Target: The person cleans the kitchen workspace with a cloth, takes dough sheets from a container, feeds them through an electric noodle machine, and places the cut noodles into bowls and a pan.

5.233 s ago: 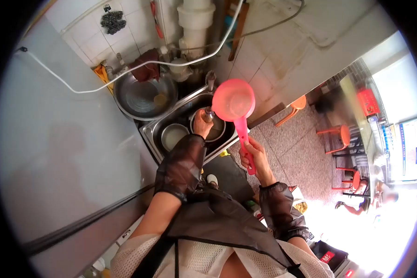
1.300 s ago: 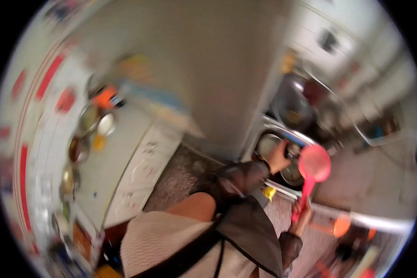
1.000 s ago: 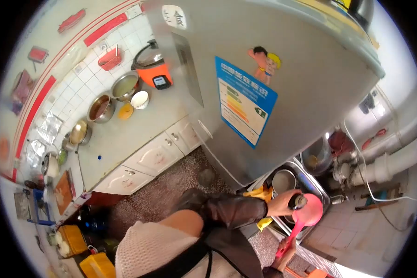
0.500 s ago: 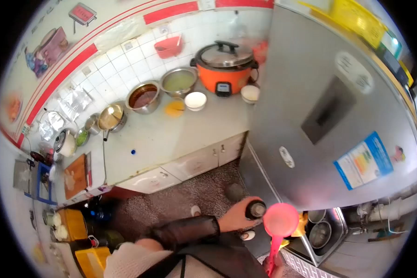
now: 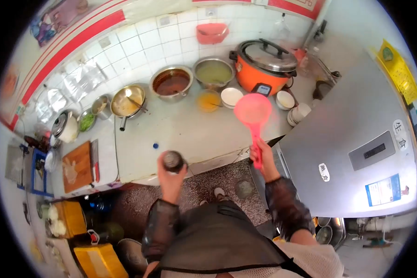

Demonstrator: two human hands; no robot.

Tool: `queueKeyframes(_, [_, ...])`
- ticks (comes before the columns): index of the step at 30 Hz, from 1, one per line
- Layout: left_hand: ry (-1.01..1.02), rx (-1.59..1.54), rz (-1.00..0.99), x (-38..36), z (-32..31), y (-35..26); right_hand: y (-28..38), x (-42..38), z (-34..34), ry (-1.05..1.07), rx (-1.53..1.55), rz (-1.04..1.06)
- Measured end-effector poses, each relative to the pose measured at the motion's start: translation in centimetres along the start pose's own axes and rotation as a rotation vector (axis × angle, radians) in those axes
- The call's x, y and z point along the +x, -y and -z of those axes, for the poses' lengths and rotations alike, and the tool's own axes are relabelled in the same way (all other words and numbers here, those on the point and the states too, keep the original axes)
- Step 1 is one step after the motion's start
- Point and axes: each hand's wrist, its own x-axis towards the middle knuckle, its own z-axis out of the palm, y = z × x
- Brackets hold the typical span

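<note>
Fingers of the left hand (image 5: 171, 184) are wrapped round a dark, round-topped container (image 5: 173, 161), a little left of the frame's centre; those of the right hand (image 5: 264, 160) grip a pink long-handled dipper (image 5: 253, 110), its bowl right of centre; behind it, upper right on the worktop (image 5: 194, 134), sits an orange rice cooker (image 5: 263, 74), lid on.

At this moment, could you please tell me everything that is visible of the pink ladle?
The pink ladle looks like plastic: a wide, round bowl on a long, straight handle of the same colour. The right hand grips the lower handle, and nothing else visibly touches it. Its bowl points away from the person, the paler inside facing the camera, and shows against the counter. Whether it holds liquid, I cannot tell.
</note>
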Motion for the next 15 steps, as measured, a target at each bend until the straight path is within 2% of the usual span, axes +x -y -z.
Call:
queueKeyframes(5, [-0.183,0.062,0.058,2.3,4.3,4.7,0.1,11.5,-1.7,-0.061,-0.225,0.034])
queueKeyframes(8, [-0.278,0.152,0.168,2.5,5.9,6.1,-0.6,17.0,-0.8,-0.125,-0.42,0.083])
queueKeyframes(10, [-0.371,0.079,0.216,2.6,6.4,5.0,-0.6,18.8,-0.4,-0.154,-0.542,0.12])
queueKeyframes(11, [-0.379,0.145,0.237,2.7,6.5,3.9,-0.5,19.3,-0.5,-0.17,-0.625,0.142])
queueKeyframes(13, [-0.4,0.093,0.216,2.5,6.7,5.3,-0.3,20.0,-0.3,-0.186,-0.709,0.161])
queueKeyframes(15, [-0.437,0.041,0.169,2.2,7.1,6.8,-0.4,20.6,0.1,-0.225,-0.978,0.228])
